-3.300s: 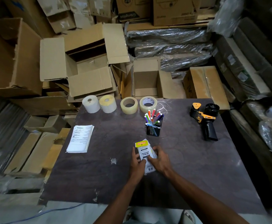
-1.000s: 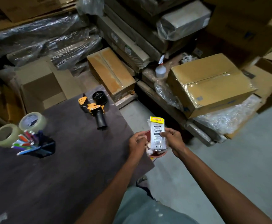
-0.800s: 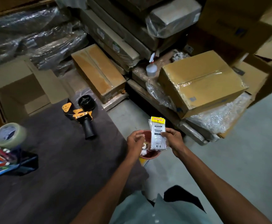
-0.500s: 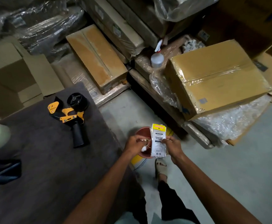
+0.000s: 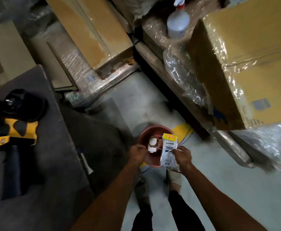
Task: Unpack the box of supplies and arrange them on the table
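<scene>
Moved off the table (image 5: pixel 41 164) since earlier: packet (image 5: pixel 168 150) pinched in right hand (image 5: pixel 181 155), left hand (image 5: pixel 137 155) fingers closed on scrap over bin (image 5: pixel 150 161) at 12 o'clock; I judge packet may slip in.

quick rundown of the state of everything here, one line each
packet: held upright in the right hand, over the bin
left hand: closed on a small white scrap beside the packet
red bin: on the floor, open, white scraps inside
tape dispenser: lying on the table, untouched
spray bottle: upright on wrapped goods
</scene>
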Available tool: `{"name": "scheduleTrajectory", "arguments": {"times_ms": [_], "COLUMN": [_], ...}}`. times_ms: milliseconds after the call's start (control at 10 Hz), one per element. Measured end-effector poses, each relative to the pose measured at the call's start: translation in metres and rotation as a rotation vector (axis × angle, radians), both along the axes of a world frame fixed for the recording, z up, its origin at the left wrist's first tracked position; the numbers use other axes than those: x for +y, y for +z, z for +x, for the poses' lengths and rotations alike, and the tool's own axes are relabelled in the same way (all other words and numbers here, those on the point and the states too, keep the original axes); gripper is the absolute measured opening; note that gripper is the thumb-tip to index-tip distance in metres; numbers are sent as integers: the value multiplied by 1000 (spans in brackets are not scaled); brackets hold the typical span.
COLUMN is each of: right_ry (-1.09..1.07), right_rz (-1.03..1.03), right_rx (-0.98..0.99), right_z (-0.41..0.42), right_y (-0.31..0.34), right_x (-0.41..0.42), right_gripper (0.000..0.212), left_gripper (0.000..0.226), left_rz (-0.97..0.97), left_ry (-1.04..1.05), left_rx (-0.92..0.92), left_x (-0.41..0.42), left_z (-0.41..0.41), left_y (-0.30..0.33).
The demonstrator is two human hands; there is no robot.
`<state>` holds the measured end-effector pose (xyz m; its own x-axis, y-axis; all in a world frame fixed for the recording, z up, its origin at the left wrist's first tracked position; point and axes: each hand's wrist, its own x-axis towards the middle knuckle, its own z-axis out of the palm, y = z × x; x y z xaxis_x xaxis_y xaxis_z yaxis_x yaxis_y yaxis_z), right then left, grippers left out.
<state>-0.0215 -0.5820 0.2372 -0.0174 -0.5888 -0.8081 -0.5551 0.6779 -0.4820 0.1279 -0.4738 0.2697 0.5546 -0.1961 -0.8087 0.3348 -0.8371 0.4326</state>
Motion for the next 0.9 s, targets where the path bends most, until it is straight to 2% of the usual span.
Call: {"name": "scheduleTrajectory", "arguments": {"times_ms": [100, 200, 300, 500, 700, 800, 900], "right_ry": [156, 214, 284, 329, 295, 276, 282], "right_rz": [-11, -13, -21, -45, 34, 65, 56], "right_rx": [55, 56, 74, 49, -14, -21, -26], "right_z": [6, 10, 13, 22, 25, 19, 14], "right_y": [-50, -80, -112, -167, -175, -165, -148], "right_x": [-9, -12, -13, -9, -5, -5, -5], "right_gripper": [15, 22, 28, 16, 13, 10, 24], "left_gripper": [10, 8, 15, 19, 5, 6, 11], "left_rz": [41, 64, 86, 109, 97, 80, 71], "left_ry": [-1, -6, -1, -18, -114, -148, -142], "left_rx": [15, -2, -11, 20, -42, -49, -40], "left_x": [-8, -5, -2, -3, -4, -8, -9], "left_z": [6, 9, 11, 17, 18, 17, 17], "left_y": [-48, -79, -107, -147, -136, -121, -106]}}
